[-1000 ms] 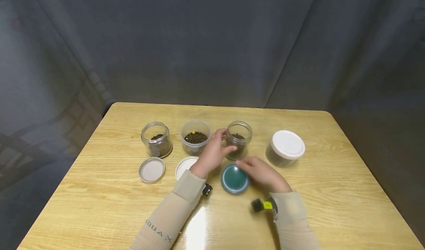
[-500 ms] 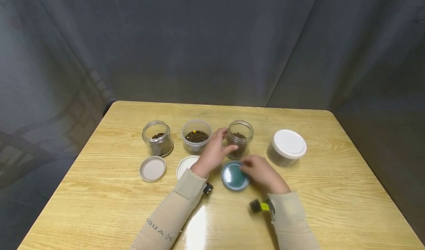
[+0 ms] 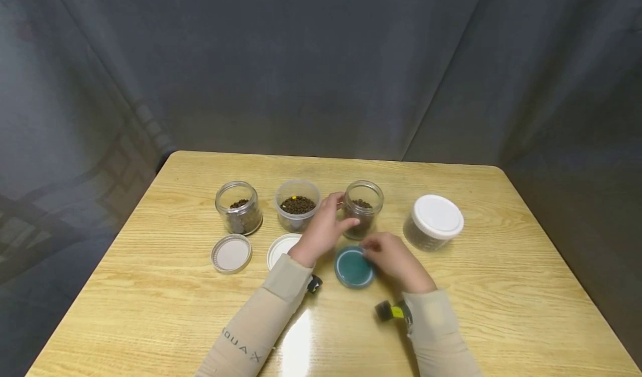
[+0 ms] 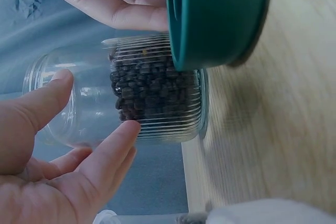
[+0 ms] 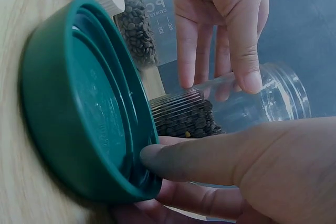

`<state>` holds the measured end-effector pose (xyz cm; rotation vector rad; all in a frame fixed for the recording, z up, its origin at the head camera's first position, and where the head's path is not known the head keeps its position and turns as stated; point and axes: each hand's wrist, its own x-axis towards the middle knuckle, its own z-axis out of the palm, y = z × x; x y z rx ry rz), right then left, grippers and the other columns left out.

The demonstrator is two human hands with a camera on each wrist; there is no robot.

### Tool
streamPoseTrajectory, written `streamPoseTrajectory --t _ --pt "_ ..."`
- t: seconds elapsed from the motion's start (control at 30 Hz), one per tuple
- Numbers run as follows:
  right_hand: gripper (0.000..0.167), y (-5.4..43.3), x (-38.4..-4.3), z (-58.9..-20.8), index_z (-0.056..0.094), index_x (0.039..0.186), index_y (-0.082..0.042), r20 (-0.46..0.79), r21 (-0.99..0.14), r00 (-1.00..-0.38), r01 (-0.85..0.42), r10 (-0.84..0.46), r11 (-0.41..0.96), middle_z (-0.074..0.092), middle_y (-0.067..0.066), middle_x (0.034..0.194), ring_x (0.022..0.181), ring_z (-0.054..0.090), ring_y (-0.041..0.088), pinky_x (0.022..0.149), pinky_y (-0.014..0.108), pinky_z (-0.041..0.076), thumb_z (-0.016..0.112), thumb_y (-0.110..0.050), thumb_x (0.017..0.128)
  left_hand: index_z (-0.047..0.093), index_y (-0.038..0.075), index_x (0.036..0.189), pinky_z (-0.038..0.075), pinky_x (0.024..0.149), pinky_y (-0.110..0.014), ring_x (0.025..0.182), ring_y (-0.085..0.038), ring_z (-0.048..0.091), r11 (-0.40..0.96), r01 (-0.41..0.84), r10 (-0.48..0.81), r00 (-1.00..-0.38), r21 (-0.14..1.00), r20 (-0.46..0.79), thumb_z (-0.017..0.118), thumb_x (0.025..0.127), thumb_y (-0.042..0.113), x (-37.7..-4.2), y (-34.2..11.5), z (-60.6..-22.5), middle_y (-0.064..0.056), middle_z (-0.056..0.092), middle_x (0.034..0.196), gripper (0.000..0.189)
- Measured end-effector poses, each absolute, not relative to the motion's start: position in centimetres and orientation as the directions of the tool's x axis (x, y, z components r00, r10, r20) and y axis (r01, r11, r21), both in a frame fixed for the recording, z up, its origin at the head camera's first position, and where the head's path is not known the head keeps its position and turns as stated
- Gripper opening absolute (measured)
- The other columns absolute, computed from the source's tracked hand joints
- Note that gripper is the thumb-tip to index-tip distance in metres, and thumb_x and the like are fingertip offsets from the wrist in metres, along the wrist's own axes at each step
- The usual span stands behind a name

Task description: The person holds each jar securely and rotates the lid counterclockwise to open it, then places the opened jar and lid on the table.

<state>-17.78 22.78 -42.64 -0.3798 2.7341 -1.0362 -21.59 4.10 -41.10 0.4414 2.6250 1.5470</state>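
Observation:
A clear ribbed jar [image 3: 360, 215], part filled with dark brown pellets, stands uncovered on the table. My left hand [image 3: 321, 231] holds it from the left; in the left wrist view the thumb and fingers [image 4: 113, 148] touch its wall. In front of the jar is a green lid [image 3: 354, 271], its hollow inner side up. My right hand [image 3: 398, 261] pinches the lid's near-jar rim. The right wrist view has the thumb [image 5: 178, 161] inside the rim and the other fingers outside, partly hidden.
To the left stand an open pellet jar [image 3: 241, 213] and an open plastic tub [image 3: 297, 210] of pellets. A grey-white lid [image 3: 232, 253] and a white lid [image 3: 282, 249] lie before them. At right stands a tub with a white lid [image 3: 438, 216] on.
My right fingertips have moved slightly inward over the green lid's rim, and the glare on the lid has shifted. The left hand has stayed on the jar.

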Motion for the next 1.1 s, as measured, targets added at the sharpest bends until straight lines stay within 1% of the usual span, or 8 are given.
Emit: streamPoseTrajectory --t 0.37,0.57,0.67,0.73,0.83,0.93,1.03,1.1 --pt "0.016 23.0 -17.6 -42.3 0.073 0.107 0.000 -0.079 -0.667 -0.948 -0.180 -0.309 0.723 0.073 0.014 0.106 0.103 0.067 0.034 0.095 0.053 0.054 0.067 -0.001 0.091 0.038 0.000 0.151 0.043 0.113 -0.045 0.134 -0.033 0.050 0.454 0.228 0.268 -0.957 0.861 0.112 0.075 0.092 0.021 -21.5 4.4 -41.2 -0.021 0.048 0.148 0.073" --pt "0.016 23.2 -17.0 -41.0 0.072 0.108 -0.001 -0.078 -0.677 -0.950 -0.173 -0.303 0.716 0.073 0.012 0.108 0.105 0.067 0.033 0.097 0.054 0.053 0.064 -0.003 0.095 0.030 -0.001 0.154 0.051 0.104 -0.039 0.132 -0.033 0.052 0.441 0.221 0.228 -0.965 0.870 0.130 0.077 0.090 0.018 -21.0 4.6 -41.2 -0.023 0.046 0.148 0.082" --pt "0.018 23.7 -16.4 -39.9 0.072 0.112 -0.003 -0.097 -0.693 -0.954 -0.140 -0.284 0.708 0.072 0.010 0.109 0.104 0.066 0.030 0.096 0.053 0.053 0.063 -0.008 0.097 0.025 0.001 0.156 0.053 0.102 -0.038 0.130 -0.033 0.054 0.444 0.236 0.193 -0.967 0.864 0.165 0.080 0.088 0.014 -20.6 4.9 -41.1 -0.023 0.045 0.148 0.088" --pt "0.021 24.2 -16.1 -39.1 0.071 0.116 -0.003 -0.097 -0.694 -0.956 -0.135 -0.277 0.708 0.072 0.011 0.110 0.103 0.066 0.029 0.094 0.053 0.054 0.063 -0.008 0.097 0.026 0.003 0.156 0.053 0.102 -0.038 0.127 -0.032 0.055 0.471 0.264 0.161 -0.964 0.842 0.212 0.081 0.087 0.012 -20.1 5.2 -40.9 -0.022 0.044 0.146 0.089" --pt "0.023 25.0 -15.7 -37.8 0.070 0.118 -0.001 -0.064 -0.684 -0.962 -0.153 -0.267 0.713 0.071 0.013 0.108 0.097 0.066 0.029 0.090 0.052 0.055 0.064 -0.007 0.096 0.032 0.004 0.152 0.055 0.097 -0.038 0.121 -0.032 0.055 0.529 0.326 0.103 -0.941 0.784 0.322 0.080 0.087 0.011 -19.3 5.8 -40.5 -0.022 0.042 0.141 0.081" --pt "0.021 26.0 -15.5 -36.5 0.069 0.115 0.003 0.039 -0.665 -0.966 -0.215 -0.254 0.715 0.072 0.016 0.102 0.092 0.068 0.031 0.086 0.051 0.057 0.066 -0.002 0.094 0.043 0.004 0.142 0.055 0.094 -0.039 0.117 -0.032 0.052 0.579 0.408 0.078 -0.889 0.706 0.451 0.078 0.088 0.011 -18.3 6.5 -39.8 -0.020 0.042 0.133 0.064" --pt "0.020 27.0 -15.1 -35.5 0.069 0.114 0.003 0.137 -0.657 -0.970 -0.240 -0.200 0.715 0.072 0.015 0.102 0.095 0.068 0.032 0.085 0.049 0.057 0.068 -0.001 0.095 0.051 0.003 0.133 0.054 0.090 -0.037 0.113 -0.031 0.049 0.591 0.489 0.113 -0.837 0.642 0.535 0.074 0.089 0.009 -17.3 7.3 -39.1 -0.018 0.044 0.126 0.050" --pt "0.021 27.7 -14.9 -34.9 0.069 0.116 0.002 0.193 -0.663 -0.970 -0.242 -0.150 0.708 0.071 0.016 0.108 0.101 0.066 0.032 0.087 0.049 0.057 0.066 0.000 0.096 0.053 0.004 0.132 0.053 0.090 -0.035 0.113 -0.029 0.050 0.565 0.521 0.169 -0.832 0.640 0.528 0.072 0.090 0.009 -16.8 8.1 -38.8 -0.017 0.046 0.125 0.046"
